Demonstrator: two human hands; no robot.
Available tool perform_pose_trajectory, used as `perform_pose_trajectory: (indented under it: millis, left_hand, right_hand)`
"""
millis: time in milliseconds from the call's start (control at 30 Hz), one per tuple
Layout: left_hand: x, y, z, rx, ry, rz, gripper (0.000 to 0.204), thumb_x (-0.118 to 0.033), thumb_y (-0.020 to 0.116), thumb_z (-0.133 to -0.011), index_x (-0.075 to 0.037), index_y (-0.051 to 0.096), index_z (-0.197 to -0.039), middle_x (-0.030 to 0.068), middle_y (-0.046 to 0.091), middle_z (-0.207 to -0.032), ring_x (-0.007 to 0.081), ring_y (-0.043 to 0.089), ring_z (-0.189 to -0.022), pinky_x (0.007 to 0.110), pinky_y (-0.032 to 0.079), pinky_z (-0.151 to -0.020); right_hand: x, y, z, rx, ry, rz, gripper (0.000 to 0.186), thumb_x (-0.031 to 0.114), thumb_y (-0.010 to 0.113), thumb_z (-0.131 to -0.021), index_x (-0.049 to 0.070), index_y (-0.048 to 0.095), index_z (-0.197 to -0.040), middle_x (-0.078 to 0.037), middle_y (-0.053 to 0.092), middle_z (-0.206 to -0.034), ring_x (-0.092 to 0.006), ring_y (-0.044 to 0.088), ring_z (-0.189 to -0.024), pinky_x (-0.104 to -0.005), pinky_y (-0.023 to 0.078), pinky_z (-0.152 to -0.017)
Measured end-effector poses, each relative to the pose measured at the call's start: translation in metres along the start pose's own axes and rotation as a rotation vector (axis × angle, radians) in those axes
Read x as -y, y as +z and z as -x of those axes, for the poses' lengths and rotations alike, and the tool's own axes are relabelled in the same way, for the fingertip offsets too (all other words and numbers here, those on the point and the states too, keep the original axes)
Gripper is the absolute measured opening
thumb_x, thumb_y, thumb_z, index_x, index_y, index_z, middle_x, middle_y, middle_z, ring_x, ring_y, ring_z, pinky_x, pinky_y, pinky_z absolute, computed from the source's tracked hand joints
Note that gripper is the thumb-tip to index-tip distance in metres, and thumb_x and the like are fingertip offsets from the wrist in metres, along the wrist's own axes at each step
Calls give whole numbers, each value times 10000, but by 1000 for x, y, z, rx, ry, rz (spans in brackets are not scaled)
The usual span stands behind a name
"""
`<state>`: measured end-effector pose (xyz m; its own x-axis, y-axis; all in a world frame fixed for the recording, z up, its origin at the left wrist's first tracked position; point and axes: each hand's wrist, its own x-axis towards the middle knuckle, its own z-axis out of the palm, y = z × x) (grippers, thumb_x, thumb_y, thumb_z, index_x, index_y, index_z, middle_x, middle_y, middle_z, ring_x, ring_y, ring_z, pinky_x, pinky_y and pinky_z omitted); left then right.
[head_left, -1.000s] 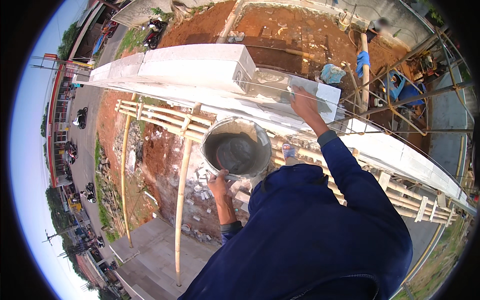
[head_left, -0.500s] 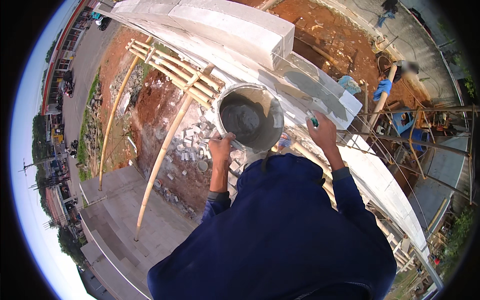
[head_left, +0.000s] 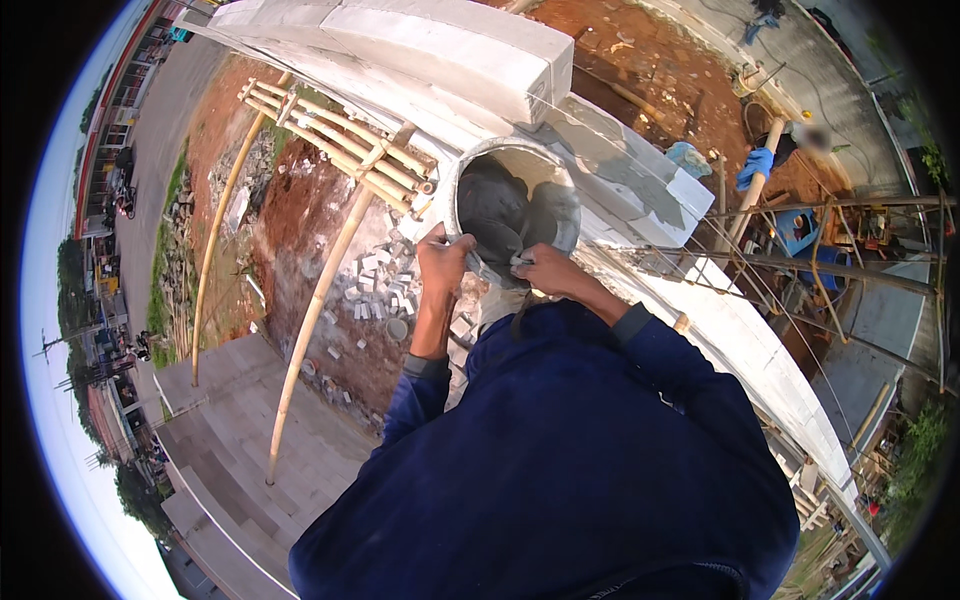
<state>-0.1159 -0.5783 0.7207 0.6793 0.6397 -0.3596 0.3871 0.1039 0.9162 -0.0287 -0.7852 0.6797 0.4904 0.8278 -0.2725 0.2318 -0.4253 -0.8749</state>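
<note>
A round bucket [head_left: 562, 218] of wet grey mortar [head_left: 490, 200] is in front of me, its mouth tilted toward me. My left hand [head_left: 443, 262] is closed on its near left rim. At the near right side, my right hand [head_left: 552, 271] is closed around a trowel, whose handle is hidden in the fingers. The mortar-coated trowel blade [head_left: 508, 243] dips into the bucket, hard to tell from the mix. Just beyond stands a pale block wall [head_left: 450, 45], with a smear of grey mortar [head_left: 625, 170] on its lower course to the right.
Bamboo poles [head_left: 345, 150] lashed as scaffolding stand at left, above broken block pieces [head_left: 375, 285] on the ground. A taut string runs along the wall. Metal bars [head_left: 840, 270] and a blue cloth [head_left: 755, 168] on a pole are at right. Another block wall [head_left: 270, 400] is lower left.
My right hand has moved left and down from beside the wall to the bucket, bringing the trowel into the mortar. My left hand keeps its hold, and the bucket has shifted slightly up and right.
</note>
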Motion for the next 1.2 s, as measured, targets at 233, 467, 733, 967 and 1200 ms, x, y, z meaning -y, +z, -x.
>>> perform_pose_trajectory:
  millis: [233,467,733,967,1200]
  left_hand:
    - [25,7,0,6,-107,132,134,24,729,-813,37,735,-946,60,705,-777,128,644,-625,307,564,-530]
    - [37,-7,14,-76,-264,267,202,-17,686,-848,59,630,-1026,146,717,-916,226,709,-714,412,679,-633]
    - [52,-23,-3,-77,-270,117,236,-60,701,-849,78,634,-1028,155,695,-941,275,708,-772,439,664,-647]
    - [51,-31,0,-104,-208,168,216,-59,680,-856,88,653,-1012,149,705,-903,248,714,-743,421,662,-628]
    - [61,-20,-3,-195,-114,105,128,-56,783,-764,37,718,-824,49,652,-681,132,593,-593,327,473,-507]
  right_hand:
    - [-23,-36,18,241,534,-1099,292,278,691,-1011,-13,669,-1035,8,509,-647,-64,403,-413,-250,278,-347]
    - [-46,-96,75,-358,469,-811,297,264,653,-979,-13,708,-1072,-14,549,-657,-118,457,-429,-285,338,-392]
    - [-108,-143,78,-772,516,530,419,329,607,-1011,29,653,-1300,-246,733,-1030,-431,714,-954,-534,555,-837]
    - [-117,-126,83,-861,537,548,396,307,623,-1002,62,611,-1314,-209,712,-1136,-429,723,-963,-536,577,-837]
    - [-109,-84,91,-958,290,403,410,233,676,-962,-33,670,-1273,-263,731,-1136,-425,736,-959,-509,577,-846]
